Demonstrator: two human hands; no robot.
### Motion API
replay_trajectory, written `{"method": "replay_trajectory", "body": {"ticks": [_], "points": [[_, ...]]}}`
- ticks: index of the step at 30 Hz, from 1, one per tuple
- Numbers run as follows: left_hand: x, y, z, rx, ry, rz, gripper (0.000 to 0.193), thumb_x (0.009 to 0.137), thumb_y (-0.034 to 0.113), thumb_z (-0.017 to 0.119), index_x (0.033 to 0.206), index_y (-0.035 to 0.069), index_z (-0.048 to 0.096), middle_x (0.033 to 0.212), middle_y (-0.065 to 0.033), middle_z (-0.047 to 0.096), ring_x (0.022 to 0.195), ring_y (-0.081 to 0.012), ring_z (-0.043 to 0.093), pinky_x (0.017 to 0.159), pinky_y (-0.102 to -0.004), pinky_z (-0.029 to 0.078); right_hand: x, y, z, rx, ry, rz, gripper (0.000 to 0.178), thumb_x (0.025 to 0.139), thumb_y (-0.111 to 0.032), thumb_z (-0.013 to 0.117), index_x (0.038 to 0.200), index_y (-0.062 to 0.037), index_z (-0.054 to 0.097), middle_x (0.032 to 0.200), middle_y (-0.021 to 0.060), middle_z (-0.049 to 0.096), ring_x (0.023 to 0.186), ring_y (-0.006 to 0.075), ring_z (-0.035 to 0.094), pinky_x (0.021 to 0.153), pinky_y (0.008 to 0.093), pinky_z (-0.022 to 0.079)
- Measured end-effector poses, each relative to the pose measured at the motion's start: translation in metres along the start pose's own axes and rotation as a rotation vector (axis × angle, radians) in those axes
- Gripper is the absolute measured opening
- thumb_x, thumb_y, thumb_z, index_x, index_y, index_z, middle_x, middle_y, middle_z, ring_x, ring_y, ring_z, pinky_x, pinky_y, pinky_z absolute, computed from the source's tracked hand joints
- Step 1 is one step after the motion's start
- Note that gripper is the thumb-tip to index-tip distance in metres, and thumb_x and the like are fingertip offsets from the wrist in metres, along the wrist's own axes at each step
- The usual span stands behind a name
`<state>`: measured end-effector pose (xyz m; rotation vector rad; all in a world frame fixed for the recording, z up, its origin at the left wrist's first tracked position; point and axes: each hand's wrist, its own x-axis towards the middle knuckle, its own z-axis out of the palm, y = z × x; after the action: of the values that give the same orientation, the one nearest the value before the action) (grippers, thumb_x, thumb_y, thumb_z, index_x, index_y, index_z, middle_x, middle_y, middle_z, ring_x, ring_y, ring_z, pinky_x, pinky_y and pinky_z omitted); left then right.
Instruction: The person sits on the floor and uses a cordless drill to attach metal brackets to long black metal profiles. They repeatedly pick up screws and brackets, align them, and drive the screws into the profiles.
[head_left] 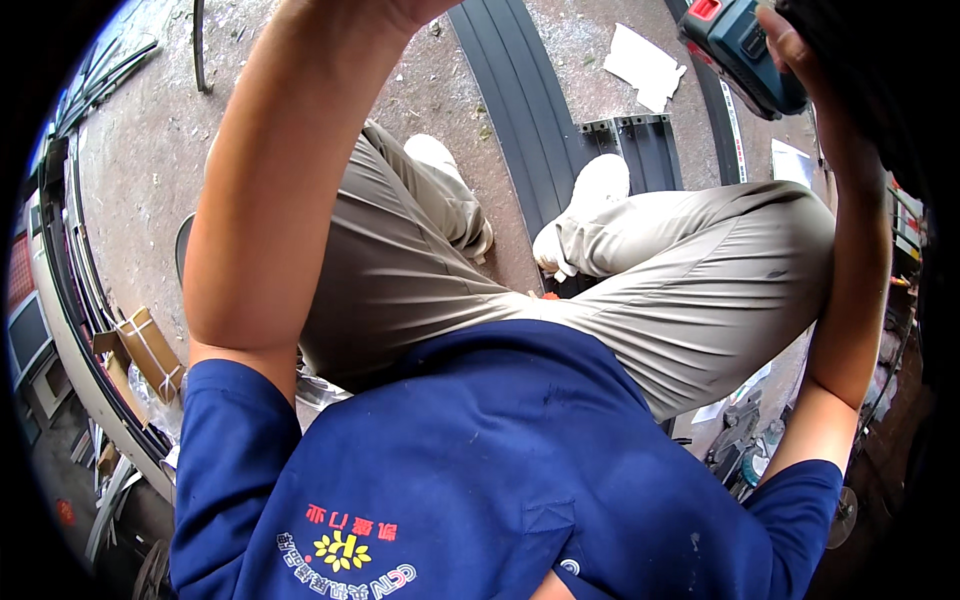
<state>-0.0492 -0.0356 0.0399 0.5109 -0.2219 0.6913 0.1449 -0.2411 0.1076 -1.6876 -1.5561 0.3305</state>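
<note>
Right hand (pixel 800 50) grips a teal power drill (pixel 740 45) overhead

teal plastic drill (pixel 745 50), matt dark metal rail (pixel 530 110), rough concrete floor (pixel 140 160).

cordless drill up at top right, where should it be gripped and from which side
Grip the cordless drill by its handle, coming from the right, where the right hand already wraps it. Its teal body points left, toward the picture's middle, so the right side stays free for fingers.

Dusty concrete floor (pixel 140 170), dark metal rails (pixel 525 110), perhaps daylight.
</note>
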Motion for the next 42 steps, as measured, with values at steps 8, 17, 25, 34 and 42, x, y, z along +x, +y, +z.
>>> {"method": "replay_trajectory", "body": {"ticks": [8,17,25,34,42], "points": [[-0.009,-0.011,-0.03,0.587,0.122,-0.232,0.075,0.106,0.044,0.051,0.153,-0.007,0.024,0.153,-0.0252,0.04,0.137,-0.0304,0.048,0.119,-0.0432,0.037,0.01,0.017,0.01,0.184,-0.08,0.25,0.033,0.086,-0.004,0.075,0.118,-0.0011,0.067,0.098,0.0052,0.07,0.081,0.0138,0.067,0.07,0.0282,0.057],[0.008,-0.122,-0.119,1.441,0.107,-0.816,0.058,0.097,0.044,0.067,0.131,-0.001,0.057,0.123,-0.02,0.067,0.115,-0.0274,0.066,0.101,-0.0403,0.053,-0.026,0.188,-0.071,-0.229,-0.182,0.455,0.026,0.089,-0.019,0.075,0.114,-0.0122,0.071,0.077,-0.0075,0.059,0.063,0.0022,0.048,0.057,0.0212,0.039],[-0.027,-0.261,-0.221,1.749,-0.035,-0.803,0.046,0.089,0.034,0.073,0.124,0.005,0.065,0.122,-0.0175,0.069,0.115,-0.0357,0.065,0.099,-0.044,0.051,-0.103,0.285,-0.054,-0.276,-0.221,0.877,0.04,0.076,-0.016,0.085,0.11,-0.0038,0.071,0.096,0.0072,0.073,0.089,0.0166,0.065,0.087,0.034,0.053],[-0.038,-0.368,-0.26,1.789,-0.107,-0.599,0.048,0.087,0.029,0.074,0.127,0.006,0.062,0.124,-0.0143,0.064,0.121,-0.0354,0.056,0.104,-0.0427,0.047,-0.174,0.358,0.009,-0.103,-0.234,1.029,0.04,0.07,-0.012,0.08,0.108,-0.0013,0.07,0.098,0.0118,0.075,0.091,0.0212,0.07,0.085,0.0356,0.055],[-0.029,-0.423,-0.272,1.893,-0.095,-0.46,0.016,0.084,0.02,0.071,0.093,0.007,0.07,0.093,-0.0102,0.067,0.095,-0.0321,0.064,0.083,-0.0433,0.054,-0.177,0.367,0.025,-0.135,-0.23,0.967,0.033,0.072,-0.011,0.075,0.103,0.0006,0.071,0.089,0.019,0.073,0.086,0.0276,0.073,0.082,0.0383,0.055]]}}
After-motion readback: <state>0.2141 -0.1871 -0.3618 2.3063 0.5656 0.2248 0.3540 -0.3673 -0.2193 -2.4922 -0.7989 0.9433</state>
